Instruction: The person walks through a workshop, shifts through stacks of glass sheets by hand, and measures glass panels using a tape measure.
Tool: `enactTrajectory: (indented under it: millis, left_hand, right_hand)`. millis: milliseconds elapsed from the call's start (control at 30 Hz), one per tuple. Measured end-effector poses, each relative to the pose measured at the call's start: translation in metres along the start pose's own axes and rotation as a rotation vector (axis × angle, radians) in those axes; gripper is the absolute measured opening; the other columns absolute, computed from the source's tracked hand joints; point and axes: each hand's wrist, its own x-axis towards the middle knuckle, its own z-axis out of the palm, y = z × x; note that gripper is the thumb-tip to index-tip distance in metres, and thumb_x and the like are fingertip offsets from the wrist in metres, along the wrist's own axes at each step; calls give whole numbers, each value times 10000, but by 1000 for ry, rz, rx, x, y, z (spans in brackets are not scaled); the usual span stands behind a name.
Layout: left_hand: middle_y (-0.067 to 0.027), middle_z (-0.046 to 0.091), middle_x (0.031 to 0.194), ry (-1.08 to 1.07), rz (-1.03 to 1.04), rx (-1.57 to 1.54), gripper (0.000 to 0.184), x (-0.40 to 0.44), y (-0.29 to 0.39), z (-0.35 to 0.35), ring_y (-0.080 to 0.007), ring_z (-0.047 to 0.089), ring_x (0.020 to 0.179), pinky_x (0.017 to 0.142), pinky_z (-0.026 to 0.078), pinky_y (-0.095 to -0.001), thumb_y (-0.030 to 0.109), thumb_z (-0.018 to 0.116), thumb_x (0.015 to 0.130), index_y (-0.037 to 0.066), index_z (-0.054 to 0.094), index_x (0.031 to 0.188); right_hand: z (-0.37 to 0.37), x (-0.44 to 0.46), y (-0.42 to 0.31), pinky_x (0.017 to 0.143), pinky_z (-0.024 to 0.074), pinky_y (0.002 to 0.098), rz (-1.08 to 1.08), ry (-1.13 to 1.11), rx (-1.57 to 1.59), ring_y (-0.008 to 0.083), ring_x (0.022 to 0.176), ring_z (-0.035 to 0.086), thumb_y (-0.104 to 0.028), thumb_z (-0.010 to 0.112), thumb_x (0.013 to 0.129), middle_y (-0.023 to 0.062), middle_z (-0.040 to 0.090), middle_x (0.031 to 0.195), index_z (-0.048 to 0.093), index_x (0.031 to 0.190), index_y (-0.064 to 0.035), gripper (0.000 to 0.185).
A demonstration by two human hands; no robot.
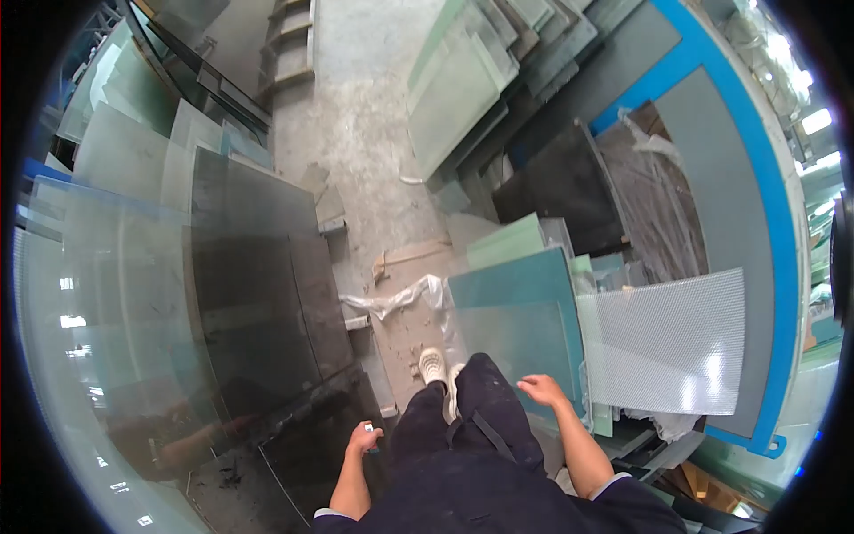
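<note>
My left hand (363, 438) is low at centre-left, fingers curled round something small with a white end, too small to make out. Dark glass sheets (245, 285) stand on that side. My right hand (541, 389) hangs beside my right leg, its fingers loosely apart and nothing visible in them. Close to it leans a teal glass sheet (520, 311). Further right stands a white textured panel (663, 343).
Crumpled clear plastic (400, 298) and a brown scrap (381, 265) lie on the concrete floor (356, 116) ahead of my shoes (431, 365). Pale green sheets (458, 89) lean at upper right. Large clear sheets (116, 285) stand far left. A blue-edged grey frame (769, 231) curves along the right.
</note>
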Motion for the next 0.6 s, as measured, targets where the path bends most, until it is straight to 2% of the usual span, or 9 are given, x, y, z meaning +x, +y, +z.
enactTrajectory:
  millis: [67, 100, 133, 233, 333, 467, 500, 533, 600]
  left_hand:
    - [-99, 661, 906, 50, -22, -87, 678, 2, 7, -6, -185, 642, 715, 623, 533, -374, 269, 753, 674, 51, 547, 1281]
    - [-62, 645, 865, 26, -6, -150, 483, 9, 11, -9, -175, 617, 680, 600, 517, -381, 276, 733, 721, 94, 596, 1147]
    - [-62, 645, 865, 24, 8, -150, 483, 10, 20, -18, -175, 617, 680, 600, 517, -381, 276, 733, 721, 94, 596, 1147]
    - [3, 625, 801, -63, -21, -478, 210, 12, 50, -39, -137, 559, 645, 551, 445, -330, 268, 696, 798, 187, 612, 972]
    - [17, 613, 771, -92, 47, -621, 163, 17, 83, -68, -131, 536, 626, 588, 449, -334, 277, 688, 811, 202, 621, 939]
    - [10, 617, 778, -81, 37, -685, 114, 11, 134, -115, -137, 555, 675, 594, 456, -347, 270, 667, 816, 199, 632, 897]
    - [6, 615, 782, -76, 65, -649, 112, 6, 151, -132, -139, 557, 683, 599, 460, -352, 266, 663, 820, 193, 637, 900]
    - [-6, 637, 777, 26, 189, -557, 103, 11, 149, -142, -138, 554, 650, 586, 462, -342, 255, 660, 819, 161, 654, 861]
    - [-16, 609, 679, 687, 909, 22, 99, -12, 162, -157, -136, 530, 579, 564, 449, -321, 219, 648, 808, 126, 654, 773]
  right_hand:
    - [-8, 7, 17, 737, 529, 352, 88, -53, 54, 190, 815, 689, -445, 654, 875, 78, 725, 1007, 694, 1099, -51, 455]
    - [-11, 10, 24, 704, 520, 356, 234, -82, 128, 179, 781, 676, -444, 649, 877, 63, 723, 989, 693, 1089, -68, 434]
    - [-14, 12, 23, 670, 511, 360, 385, -115, 204, 168, 746, 662, -442, 643, 880, 48, 721, 972, 692, 1079, -84, 413]
    - [-29, 36, 17, 665, 508, 360, 503, -175, 107, 181, 750, 663, -439, 635, 883, 49, 720, 974, 678, 1091, -100, 400]
    - [-41, 96, -16, 612, 508, 383, 507, -242, 15, 175, 722, 660, -454, 615, 879, 51, 717, 986, 669, 1079, -87, 421]
    - [-61, 222, -124, 550, 508, 370, 293, -281, -110, 185, 591, 632, -455, 597, 876, 77, 709, 802, 704, 946, -62, 413]
    - [-71, 242, -169, 569, 511, 381, 213, -211, -39, 205, 620, 651, -484, 594, 853, 94, 678, 675, 712, 740, -64, 450]
    - [-80, 268, -210, 556, 501, 379, 118, -166, 30, 205, 593, 640, -469, 586, 861, 81, 670, 651, 691, 702, -67, 445]
    - [-101, 317, -291, 526, 499, 323, 2, -113, 181, 149, 565, 609, -425, 609, 892, 51, 665, 696, 689, 815, -69, 373]
